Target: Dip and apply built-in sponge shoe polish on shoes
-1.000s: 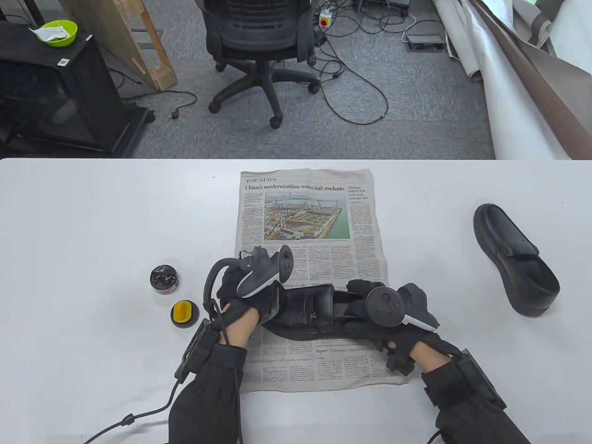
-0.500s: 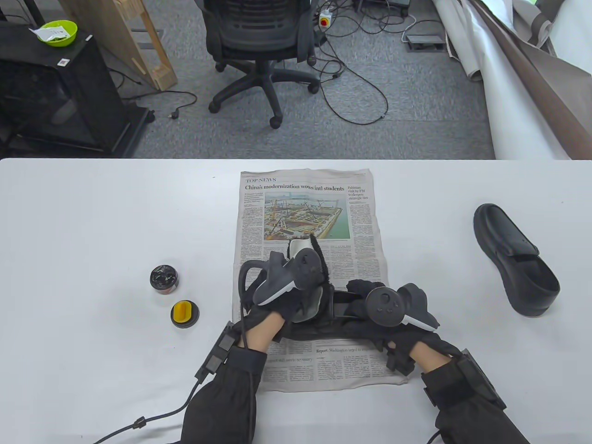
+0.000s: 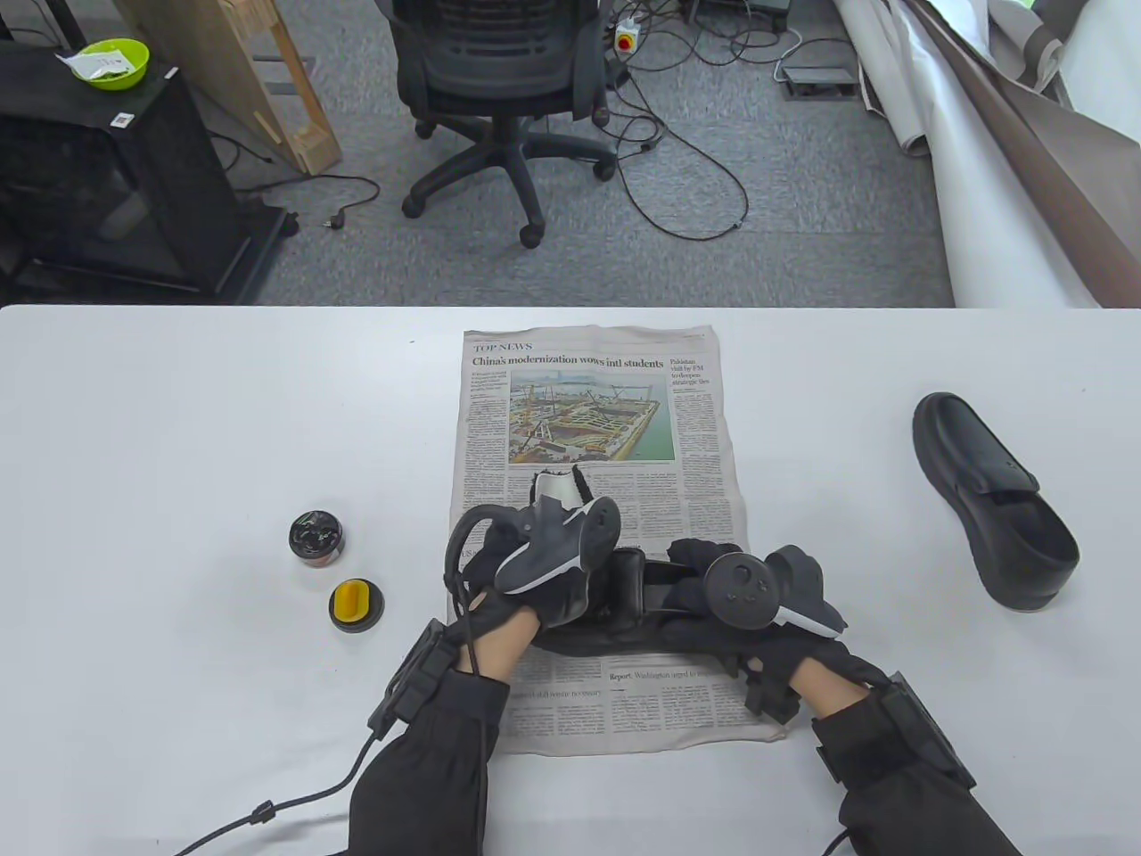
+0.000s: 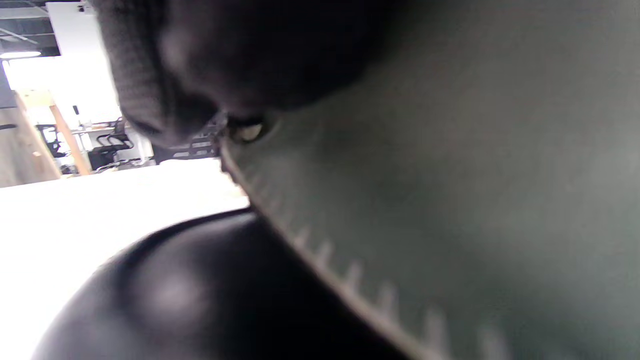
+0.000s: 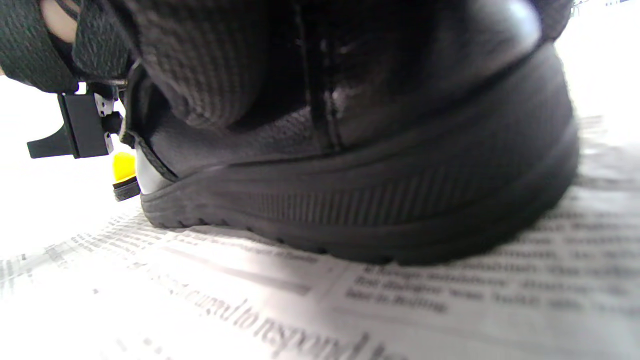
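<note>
- The right hand point(image 3: 713, 615) grips the heel end of a black shoe point(image 3: 624, 593) lying on its side on a newspaper point(image 3: 588, 401); the right wrist view shows gloved fingers point(image 5: 200, 65) wrapped over the heel above the ribbed sole.
- The left hand point(image 3: 535, 588) rests on the toe end of that shoe. Whether it holds a sponge against the leather or presses bare-fingered cannot be told; the left wrist view shows only blurred glove and dark leather.
- Left of the paper, well apart from both hands, the open polish tin point(image 3: 316, 536) stands on the table point(image 3: 178, 401), with a yellow-centred lid point(image 3: 357, 605) just beside it, nearer the person.
- A second shoe point(image 3: 994, 499) sits upright far to the right, off the paper, touched by neither hand.
- Judged from this layout, the tin is opened and the first shoe is being worked on; no polish sheen can be made out, so how much is covered is unclear. The second shoe appears not yet treated, leaving much of the job ahead.
</note>
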Tool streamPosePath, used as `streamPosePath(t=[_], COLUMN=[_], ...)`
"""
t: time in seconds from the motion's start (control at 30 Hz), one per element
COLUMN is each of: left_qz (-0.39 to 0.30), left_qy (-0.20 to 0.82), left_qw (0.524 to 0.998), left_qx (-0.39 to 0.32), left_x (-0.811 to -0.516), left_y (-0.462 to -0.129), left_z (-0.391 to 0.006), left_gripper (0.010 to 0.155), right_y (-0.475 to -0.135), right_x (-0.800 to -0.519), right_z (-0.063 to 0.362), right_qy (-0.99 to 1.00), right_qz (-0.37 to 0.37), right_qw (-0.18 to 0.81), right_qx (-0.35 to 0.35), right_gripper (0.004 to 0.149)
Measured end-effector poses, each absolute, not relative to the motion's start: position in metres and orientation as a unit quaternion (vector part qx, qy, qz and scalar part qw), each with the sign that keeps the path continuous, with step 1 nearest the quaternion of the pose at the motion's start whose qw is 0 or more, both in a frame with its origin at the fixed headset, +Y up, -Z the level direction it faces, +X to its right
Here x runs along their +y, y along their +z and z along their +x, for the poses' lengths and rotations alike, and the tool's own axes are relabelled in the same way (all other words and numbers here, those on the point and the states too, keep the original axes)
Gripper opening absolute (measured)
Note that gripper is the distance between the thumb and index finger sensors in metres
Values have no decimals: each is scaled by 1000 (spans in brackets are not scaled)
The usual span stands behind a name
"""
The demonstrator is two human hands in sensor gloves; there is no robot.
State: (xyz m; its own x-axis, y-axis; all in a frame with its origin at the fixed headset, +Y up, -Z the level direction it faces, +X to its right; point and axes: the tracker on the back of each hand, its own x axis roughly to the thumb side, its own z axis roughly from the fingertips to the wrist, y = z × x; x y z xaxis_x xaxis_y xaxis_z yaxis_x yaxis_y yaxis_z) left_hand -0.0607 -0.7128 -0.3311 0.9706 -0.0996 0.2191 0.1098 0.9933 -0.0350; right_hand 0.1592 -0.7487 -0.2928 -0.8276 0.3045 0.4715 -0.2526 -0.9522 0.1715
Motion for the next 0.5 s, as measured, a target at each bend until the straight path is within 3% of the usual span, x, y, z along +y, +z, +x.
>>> streamPosePath(t=[0.17,0.5], left_qz=[-49,-11], left_qy=[-77,-58], left_qw=[994,998], left_qx=[-68,-35], left_x=[-716,-706], left_y=[-330,-308], left_z=[-92,-120], left_gripper=[45,45], right_y=[-293,-293], right_x=[-749,-748], right_z=[159,159], right_qy=[955,955], right_qz=[255,255], right_qw=[145,141], right_qx=[51,51], right_gripper=[41,41])
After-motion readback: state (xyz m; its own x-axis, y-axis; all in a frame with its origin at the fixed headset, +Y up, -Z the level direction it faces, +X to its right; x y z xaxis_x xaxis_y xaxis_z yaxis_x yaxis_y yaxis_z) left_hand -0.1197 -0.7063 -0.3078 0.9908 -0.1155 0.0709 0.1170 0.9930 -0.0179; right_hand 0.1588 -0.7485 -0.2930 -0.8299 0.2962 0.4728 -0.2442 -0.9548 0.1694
